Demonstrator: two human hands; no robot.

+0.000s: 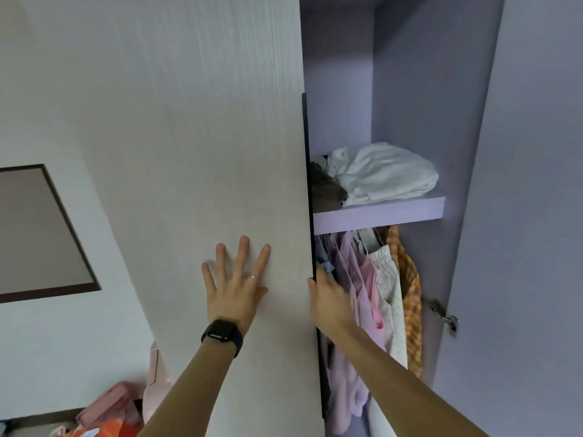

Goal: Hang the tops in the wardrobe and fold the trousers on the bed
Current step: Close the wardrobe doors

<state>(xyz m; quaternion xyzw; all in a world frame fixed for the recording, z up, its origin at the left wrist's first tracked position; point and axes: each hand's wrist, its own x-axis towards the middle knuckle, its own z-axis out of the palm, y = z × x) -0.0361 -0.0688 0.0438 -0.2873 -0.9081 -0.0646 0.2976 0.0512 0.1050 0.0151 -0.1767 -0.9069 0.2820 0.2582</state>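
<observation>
Pressing flat against the pale front of the wardrobe door (pixel 205 137), the person's left hand (pixel 236 291) lies open with its fingers straight and spread; a thin ring (pixel 252 276) sits on one finger and a black smartwatch (pixel 222 335) wraps the wrist. The right hand (pixel 329 298) grips the door's dark right edge (pixel 307 184), with the thumb on the near side and the fingers curled round out of sight behind it. Right of the door the wardrobe stands open. A lilac shelf (pixel 378 214) there carries a loosely folded white cloth (pixel 381 175), with a dark brown garment (pixel 326 190) touching its left side, just beside the door's edge. Under the shelf, the tops hang packed together: a pink top (pixel 367 288) nearest the gripping hand, then a cream patterned garment (pixel 389 288), and an orange checked top (pixel 410 288) farthest from the door. Beyond them, a metal hinge (pixel 444 315) sits on the wardrobe's right side panel (pixel 520 216). Left of the door, a dark-framed panel (pixel 38 231) hangs on the white wall. Below it, near the door's lower left, a pale pink garment (pixel 154 373) hangs down, with a heap of pink and orange things (pixel 110 402) lower still.
</observation>
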